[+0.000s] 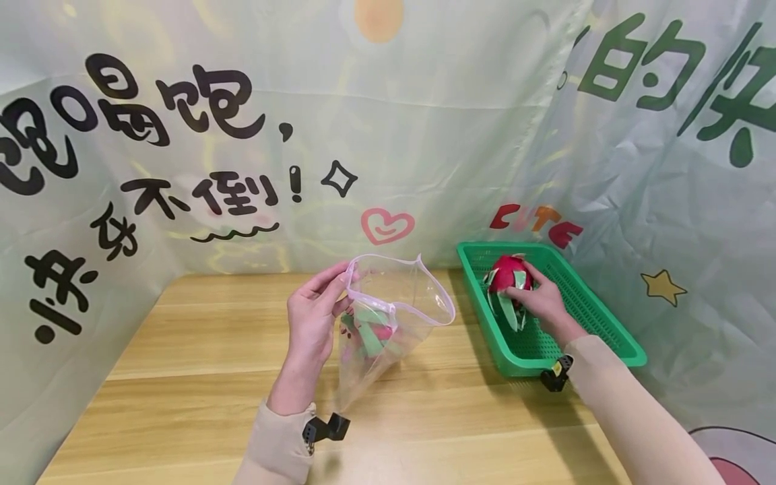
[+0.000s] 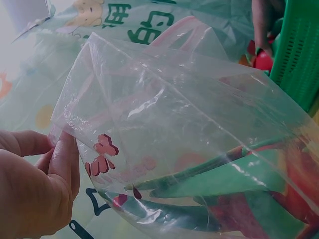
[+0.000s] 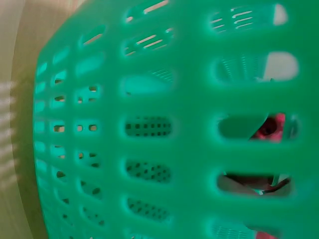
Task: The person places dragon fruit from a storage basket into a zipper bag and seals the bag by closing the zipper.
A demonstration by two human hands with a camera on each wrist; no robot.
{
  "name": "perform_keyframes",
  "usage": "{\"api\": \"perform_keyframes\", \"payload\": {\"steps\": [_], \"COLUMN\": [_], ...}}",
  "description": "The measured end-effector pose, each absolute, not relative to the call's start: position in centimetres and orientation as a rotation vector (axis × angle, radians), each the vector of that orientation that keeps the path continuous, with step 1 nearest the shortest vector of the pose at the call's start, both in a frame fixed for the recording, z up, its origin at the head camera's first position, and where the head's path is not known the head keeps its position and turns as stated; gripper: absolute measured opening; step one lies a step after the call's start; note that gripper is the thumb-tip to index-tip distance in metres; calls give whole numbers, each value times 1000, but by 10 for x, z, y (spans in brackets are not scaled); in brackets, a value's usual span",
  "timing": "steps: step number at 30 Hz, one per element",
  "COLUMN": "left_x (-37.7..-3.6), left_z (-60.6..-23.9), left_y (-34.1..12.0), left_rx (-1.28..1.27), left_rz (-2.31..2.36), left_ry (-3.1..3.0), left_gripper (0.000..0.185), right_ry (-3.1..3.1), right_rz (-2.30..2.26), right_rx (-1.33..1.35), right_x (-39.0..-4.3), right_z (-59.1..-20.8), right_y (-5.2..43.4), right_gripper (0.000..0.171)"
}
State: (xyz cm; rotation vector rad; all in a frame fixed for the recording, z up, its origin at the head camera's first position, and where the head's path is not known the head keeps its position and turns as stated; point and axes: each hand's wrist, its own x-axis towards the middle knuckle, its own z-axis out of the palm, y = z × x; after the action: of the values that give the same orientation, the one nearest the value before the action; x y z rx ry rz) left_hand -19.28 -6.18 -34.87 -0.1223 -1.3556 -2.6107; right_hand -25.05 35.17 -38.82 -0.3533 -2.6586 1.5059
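One dragon fruit (image 1: 504,273) sits gripped by the right hand (image 1: 543,303) inside the green basket (image 1: 515,369) while the left hand (image 1: 311,313) pinches the clear bag (image 1: 406,337), so I judge this the pick-up, calling next for a lift toward its mouth.

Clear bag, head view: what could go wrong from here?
The left hand pinches the clear bag at one side only, so its mouth may sag shut. The dragon fruit in the right hand has protruding green flaps that could snag on the basket or the bag.
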Motion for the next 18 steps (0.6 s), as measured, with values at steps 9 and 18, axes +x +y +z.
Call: {"api": "perform_keyframes", "payload": {"steps": [9, 18], "left_x": [-192, -192], "left_z": [-350, -351], "left_y": [-61, -61], "left_rx": [-131, -140], "left_rz": [-2613, -2613], "left_ry": [-1342, -1344], "left_gripper": [16, 16], "right_ry": [-2534, -2457], "right_rz": [1630, 1656], "right_rx": [-295, -209], "right_x": [-236, -214], "right_z": [-365, -337], "right_y": [352, 336], "right_gripper": [96, 94]}}
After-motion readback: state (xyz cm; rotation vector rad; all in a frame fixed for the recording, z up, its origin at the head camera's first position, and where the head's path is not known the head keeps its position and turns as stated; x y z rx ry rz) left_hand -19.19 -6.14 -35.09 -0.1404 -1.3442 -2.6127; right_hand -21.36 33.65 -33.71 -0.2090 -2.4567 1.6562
